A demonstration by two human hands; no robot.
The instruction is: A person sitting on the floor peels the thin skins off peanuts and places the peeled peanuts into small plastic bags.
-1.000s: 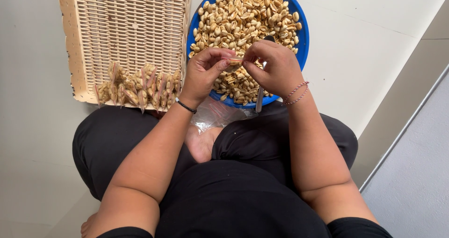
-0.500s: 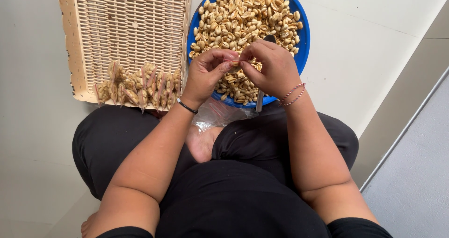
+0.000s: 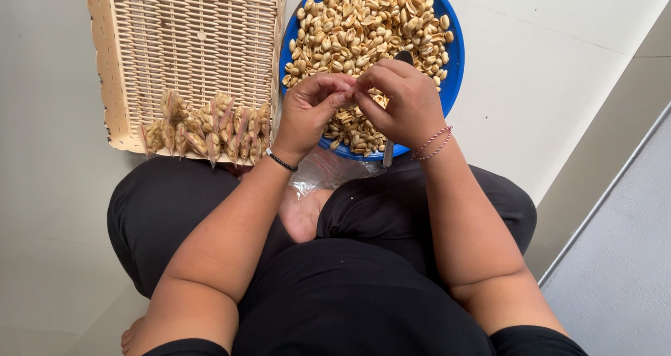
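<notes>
— Blue bowl (image 3: 453, 76) of peanuts (image 3: 363, 20) sits at twelve o'clock from my lap, on the floor, and both my hands meet right over its near rim. What do you think could slip?

— What are you holding?

— My left hand (image 3: 311, 115) and right hand (image 3: 405, 104) are both closed down to a pinch on one small thing between the fingertips; it is too hidden to say exactly what, a nut or a little packet. A slim metal tool (image 3: 388, 153) is tucked under my right hand, its end pointing to six o'clock.

— So the risk?

— I reckon the pinched bit could pop out and drop back among the loose peanuts. The tool could slide from my grip onto the clear plastic bag (image 3: 321, 178) on my lap. And the finished packets (image 3: 210, 132), crowded at the wicker tray's (image 3: 105, 62) near edge at ten o'clock, could tip off if my left elbow nudges it.
</notes>
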